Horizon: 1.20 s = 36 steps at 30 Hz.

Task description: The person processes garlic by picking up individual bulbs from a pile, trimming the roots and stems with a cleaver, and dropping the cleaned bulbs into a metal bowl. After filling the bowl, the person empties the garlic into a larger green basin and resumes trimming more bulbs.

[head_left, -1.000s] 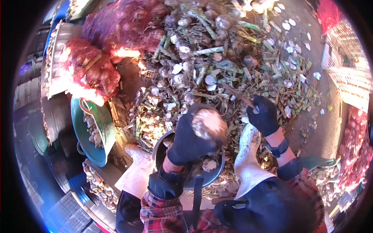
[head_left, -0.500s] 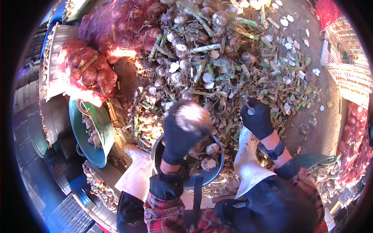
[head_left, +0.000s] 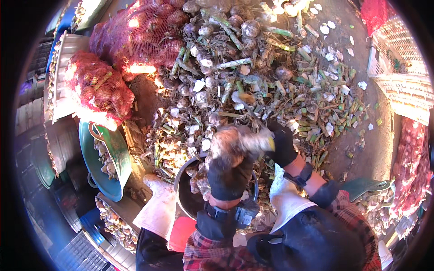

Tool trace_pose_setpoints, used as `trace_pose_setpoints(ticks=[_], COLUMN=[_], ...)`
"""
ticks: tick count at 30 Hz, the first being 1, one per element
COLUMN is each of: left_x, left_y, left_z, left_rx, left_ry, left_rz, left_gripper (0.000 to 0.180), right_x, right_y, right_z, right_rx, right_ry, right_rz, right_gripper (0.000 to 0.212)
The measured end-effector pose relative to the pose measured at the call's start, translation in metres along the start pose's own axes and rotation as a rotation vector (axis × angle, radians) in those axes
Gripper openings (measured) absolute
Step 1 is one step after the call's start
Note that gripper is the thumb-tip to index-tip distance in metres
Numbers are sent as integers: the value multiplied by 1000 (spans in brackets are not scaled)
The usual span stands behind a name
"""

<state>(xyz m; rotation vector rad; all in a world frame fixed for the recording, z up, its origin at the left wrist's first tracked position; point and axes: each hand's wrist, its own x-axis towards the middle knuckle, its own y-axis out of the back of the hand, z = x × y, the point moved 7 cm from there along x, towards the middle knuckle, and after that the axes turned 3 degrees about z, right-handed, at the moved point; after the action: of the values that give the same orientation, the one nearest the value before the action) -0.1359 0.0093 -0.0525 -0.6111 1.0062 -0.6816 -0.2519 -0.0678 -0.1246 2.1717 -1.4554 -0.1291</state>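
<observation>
My gloved left hand point(head_left: 229, 179) is closed round a garlic bulb point(head_left: 224, 145), whose cut stalk points right toward my other hand. Both bulb and stalk are smeared by motion. Just to the right, my gloved right hand point(head_left: 281, 145) is closed on a thin blade-like tool point(head_left: 254, 116), blurred and reaching up and left from the fist. Below the left hand stands a round tub point(head_left: 177, 186) with trimmed garlic bulbs inside, partly hidden by that hand and wrist. A large heap of garlic with stalks point(head_left: 226, 67) spreads ahead of both hands.
My white boots point(head_left: 158, 198) flank the tub. Red mesh sacks of garlic point(head_left: 135, 36) lie at the far left, above a green basin point(head_left: 83, 158). White plastic crates point(head_left: 400, 83) and another mesh sack point(head_left: 411, 162) stand along the right. Cut stalks and peelings litter the ground.
My left hand has moved right with the garlic bulb, bringing its stalk into view. My right hand has shifted slightly left, closer to it. The view has moved a little.
</observation>
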Motion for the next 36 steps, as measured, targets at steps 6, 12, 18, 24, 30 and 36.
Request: trace_pose_setpoints(ticks=[6, 12, 18, 24, 30, 36], left_x=[-22, -58, -64, -1, 62, 77], left_y=[5, 39, 47, 29, 39, 54], left_z=[66, 86, 93, 78, 45, 42], left_rx=[1711, 2388, 2663, 1501, 825, 901], left_ry=[-153, 107, 690, -427, 111, 86], left_rz=[-239, -413, -386, 0, 241, 305], left_gripper=[67, 65, 66, 62, 76, 57], right_x=[38, 103, 67, 10, -10, -10], right_y=[21, -12, 6, 48, 45, 36], right_z=[13, 24, 39, 23, -10, -39], right_rx=[-242, -486, -213, 253, 549, 541], right_ry=[-63, -72, -265, -520, -563, -213], right_rz=[166, -65, -119, -55, -141, -332], right_gripper=[20, 19, 26, 25, 24, 21])
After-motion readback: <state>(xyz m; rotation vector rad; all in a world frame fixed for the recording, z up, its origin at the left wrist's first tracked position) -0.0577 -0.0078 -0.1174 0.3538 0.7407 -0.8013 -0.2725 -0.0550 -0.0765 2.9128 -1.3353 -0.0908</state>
